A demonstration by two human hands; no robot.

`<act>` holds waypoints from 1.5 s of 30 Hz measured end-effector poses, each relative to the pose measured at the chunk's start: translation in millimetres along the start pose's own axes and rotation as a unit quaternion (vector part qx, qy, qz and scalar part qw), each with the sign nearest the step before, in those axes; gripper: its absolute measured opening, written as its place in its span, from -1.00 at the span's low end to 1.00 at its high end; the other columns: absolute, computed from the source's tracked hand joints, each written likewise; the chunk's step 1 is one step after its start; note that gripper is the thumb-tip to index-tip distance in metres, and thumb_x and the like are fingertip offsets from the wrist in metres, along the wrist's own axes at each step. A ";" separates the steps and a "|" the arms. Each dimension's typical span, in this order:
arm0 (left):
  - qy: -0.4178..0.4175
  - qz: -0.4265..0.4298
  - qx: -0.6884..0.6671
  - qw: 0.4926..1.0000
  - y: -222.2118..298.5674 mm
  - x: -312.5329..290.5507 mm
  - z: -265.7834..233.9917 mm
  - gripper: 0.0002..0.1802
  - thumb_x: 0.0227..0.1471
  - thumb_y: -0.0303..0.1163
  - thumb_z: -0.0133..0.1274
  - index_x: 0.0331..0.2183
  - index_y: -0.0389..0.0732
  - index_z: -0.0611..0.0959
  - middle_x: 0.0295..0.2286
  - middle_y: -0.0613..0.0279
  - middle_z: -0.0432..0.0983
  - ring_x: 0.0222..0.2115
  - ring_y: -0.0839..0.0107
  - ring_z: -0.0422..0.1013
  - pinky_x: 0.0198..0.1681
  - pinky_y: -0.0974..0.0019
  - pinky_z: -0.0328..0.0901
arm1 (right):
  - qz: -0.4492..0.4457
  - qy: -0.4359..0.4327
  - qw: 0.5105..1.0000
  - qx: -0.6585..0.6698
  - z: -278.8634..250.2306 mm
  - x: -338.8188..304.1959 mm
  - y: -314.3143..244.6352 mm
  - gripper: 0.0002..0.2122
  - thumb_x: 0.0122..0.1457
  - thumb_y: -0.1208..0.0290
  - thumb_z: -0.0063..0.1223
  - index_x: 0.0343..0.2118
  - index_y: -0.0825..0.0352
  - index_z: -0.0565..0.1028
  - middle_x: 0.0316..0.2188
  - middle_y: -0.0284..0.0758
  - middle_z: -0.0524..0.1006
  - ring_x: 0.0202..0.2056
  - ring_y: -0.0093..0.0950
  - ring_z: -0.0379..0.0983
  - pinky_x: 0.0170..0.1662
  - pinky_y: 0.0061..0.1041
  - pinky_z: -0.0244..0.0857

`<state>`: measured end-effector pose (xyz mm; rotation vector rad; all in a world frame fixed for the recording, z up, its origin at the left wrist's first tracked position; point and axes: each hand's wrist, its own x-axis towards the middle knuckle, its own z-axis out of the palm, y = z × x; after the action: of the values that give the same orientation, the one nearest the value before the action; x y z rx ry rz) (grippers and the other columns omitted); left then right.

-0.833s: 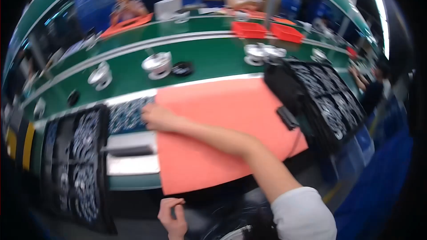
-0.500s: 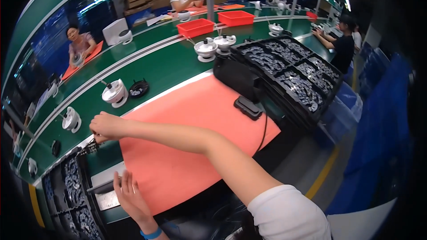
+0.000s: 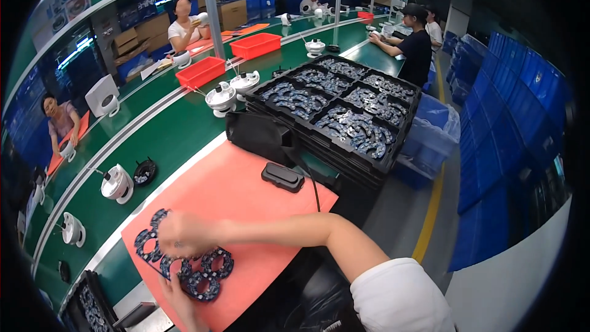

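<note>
A group of joined, dark ring-shaped circuit boards (image 3: 211, 290) lies on the salmon-coloured mat (image 3: 212, 187) in front of me. My right hand (image 3: 189, 233) is over the boards' upper middle, fingers curled downward. Motion blur and the hand itself hide whether its fingertips grip them. At the lower left edge of the group is my left hand (image 3: 179, 302), its fingers closed at the rim of one ring. Left of the mat, a black tray (image 3: 109, 298) contains more of these boards, partly cut off by the picture's dark rim.
Stacked black trays (image 3: 369, 169) full of curved boards stand at the right, beside a black bag (image 3: 258, 135) and a small black case (image 3: 283, 177). White round-based devices (image 3: 117, 184) stand on the green conveyor (image 3: 166, 154). Red bins (image 3: 255, 45) and co-workers are beyond.
My right hand has come from beside the left tray to the mat, where the ring boards now lie. My left hand has moved to their edge. The view has swung right.
</note>
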<state>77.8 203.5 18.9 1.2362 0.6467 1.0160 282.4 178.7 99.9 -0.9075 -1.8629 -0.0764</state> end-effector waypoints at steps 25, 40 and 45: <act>-0.097 0.175 0.360 0.911 -20.4 -12.1 190.7 -0.67 0.01 -0.45 -0.02 -0.21 -0.44 0.34 -0.21 -0.15 0.21 -0.16 -0.05 0.20 -0.05 0.03 0.14 | 0.250 0.072 0.932 -0.252 9.9 -52.9 114.4 -0.90 -0.04 0.47 -0.02 -0.44 0.36 0.40 -0.29 -0.18 0.39 -0.19 -0.20 0.29 -0.14 -0.27 0.21; -0.034 0.232 0.403 0.885 -23.5 -20.5 187.9 -0.48 -0.07 -0.33 0.10 -0.16 -0.47 0.30 -0.10 -0.22 0.13 -0.05 -0.10 0.13 0.04 -0.06 0.09 | 0.248 0.032 0.919 -0.306 22.9 -59.2 111.1 -0.73 -0.07 0.43 0.02 -0.26 0.40 0.42 -0.19 -0.16 0.39 -0.12 -0.20 0.28 -0.07 -0.28 0.21; -0.154 0.197 0.367 0.896 -12.2 -34.6 185.1 -0.57 -0.07 -0.41 0.06 -0.21 -0.47 0.30 -0.20 -0.18 0.17 -0.12 -0.08 0.16 -0.02 -0.02 0.11 | 0.262 0.029 0.913 -0.311 20.9 -62.3 115.8 -0.69 -0.11 0.42 0.03 -0.24 0.40 0.43 -0.19 -0.15 0.39 -0.11 -0.21 0.28 -0.09 -0.28 0.21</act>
<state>224.7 88.7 48.6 2.2179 0.5508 0.8871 350.0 236.2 0.6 -1.7979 -1.4899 -0.3756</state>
